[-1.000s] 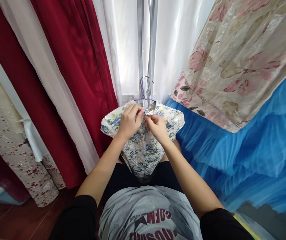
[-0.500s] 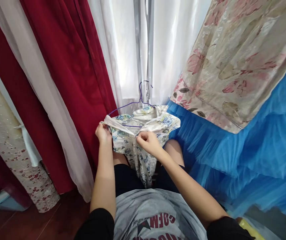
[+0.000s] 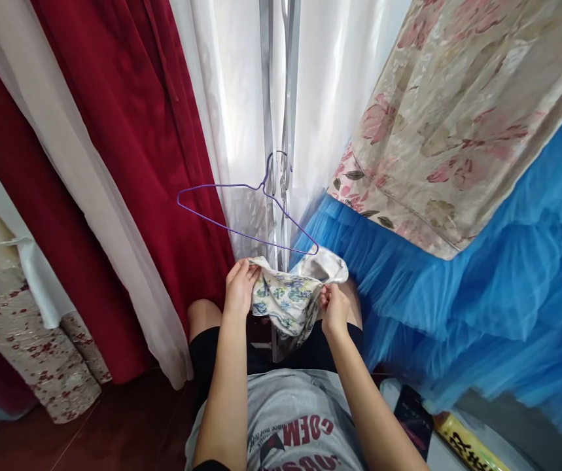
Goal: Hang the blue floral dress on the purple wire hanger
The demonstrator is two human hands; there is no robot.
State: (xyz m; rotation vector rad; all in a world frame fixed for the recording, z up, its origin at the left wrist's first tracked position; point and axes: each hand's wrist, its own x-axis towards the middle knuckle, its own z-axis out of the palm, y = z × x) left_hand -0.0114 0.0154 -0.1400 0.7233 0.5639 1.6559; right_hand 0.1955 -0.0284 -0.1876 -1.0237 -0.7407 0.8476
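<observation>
A white garment with blue and yellow flowers (image 3: 288, 297) hangs between my two hands, above my lap. My left hand (image 3: 240, 286) grips its left edge with closed fingers. At its right side my right hand (image 3: 334, 305) pinches the fabric near the white inner lining. Just above, a purple wire hanger (image 3: 229, 229) hangs tilted from a grey strap (image 3: 281, 98), its right corner low and touching or close to the garment's lining. The garment's lower part is bunched and partly hidden between my legs.
Red curtain-like cloth (image 3: 148, 163) hangs on the left, white cloth (image 3: 231, 98) behind the hanger. On the right are a floral fabric (image 3: 422, 144) and blue tulle (image 3: 457, 301). A phone (image 3: 413, 418) and a yellow packet (image 3: 467, 441) lie at lower right.
The garment has come off most of the hanger and moved down toward my lap with both hands. The hanger now tilts, its left side bare. My right hand has shifted right along the fabric.
</observation>
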